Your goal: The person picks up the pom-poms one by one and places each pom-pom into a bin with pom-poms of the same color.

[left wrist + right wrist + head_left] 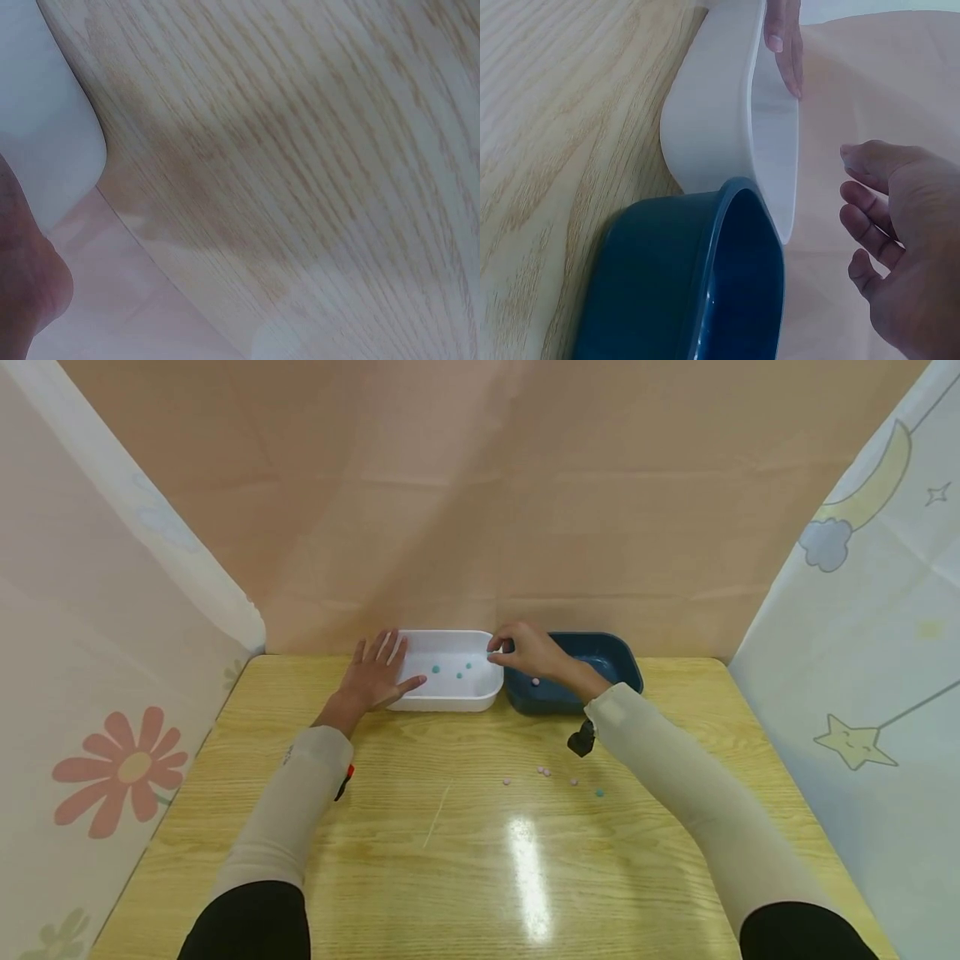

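My left hand (372, 677) rests with spread fingers over the left end of a white rectangular container (450, 703). Inside it lie several small teal beads (436, 669). Above the container's right end is my right hand (532, 652), fingers loosely bent and thumb apart from them; nothing shows between the fingertips (853, 217) in the right wrist view. Its wrist passes over a dark blue container (551, 703), which stands close against the white one and has a small pink bead (535, 682) in it. Only part of the left hand (34, 277) appears in the left wrist view.
Several pink beads (506, 782) and one teal bead (600, 792) lie on the wooden table (390, 860) in front of the containers. A tan backdrop (450, 527) rises behind the table, with printed panels (885, 652) on both sides.
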Demonstrator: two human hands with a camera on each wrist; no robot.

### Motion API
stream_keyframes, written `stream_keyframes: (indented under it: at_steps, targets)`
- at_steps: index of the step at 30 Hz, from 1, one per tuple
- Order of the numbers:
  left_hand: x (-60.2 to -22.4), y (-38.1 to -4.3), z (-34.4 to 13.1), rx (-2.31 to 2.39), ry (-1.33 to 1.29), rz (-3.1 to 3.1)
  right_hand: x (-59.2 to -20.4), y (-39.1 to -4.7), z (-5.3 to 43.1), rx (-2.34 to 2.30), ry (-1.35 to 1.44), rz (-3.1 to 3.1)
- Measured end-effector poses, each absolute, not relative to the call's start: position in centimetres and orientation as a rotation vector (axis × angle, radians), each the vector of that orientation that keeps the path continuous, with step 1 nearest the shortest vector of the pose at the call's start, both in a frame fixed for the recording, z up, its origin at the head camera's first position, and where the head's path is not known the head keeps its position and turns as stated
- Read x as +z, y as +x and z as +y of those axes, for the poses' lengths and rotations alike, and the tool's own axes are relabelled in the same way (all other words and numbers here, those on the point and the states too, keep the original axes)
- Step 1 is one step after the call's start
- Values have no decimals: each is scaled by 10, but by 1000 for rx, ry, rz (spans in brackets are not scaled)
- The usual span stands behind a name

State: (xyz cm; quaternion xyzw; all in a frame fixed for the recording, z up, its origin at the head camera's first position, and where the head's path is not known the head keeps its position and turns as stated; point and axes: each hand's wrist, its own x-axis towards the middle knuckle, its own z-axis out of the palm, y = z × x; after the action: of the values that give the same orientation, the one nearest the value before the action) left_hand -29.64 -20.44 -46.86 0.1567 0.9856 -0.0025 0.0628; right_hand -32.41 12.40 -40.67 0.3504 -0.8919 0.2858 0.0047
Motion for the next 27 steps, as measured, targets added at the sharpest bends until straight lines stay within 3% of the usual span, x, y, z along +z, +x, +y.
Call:
stream_keyframes:
  at_steps: [27]
  targets:
    - [-468,-296,-200,0,490,2992,-413,-337,116,901,973,-2849]
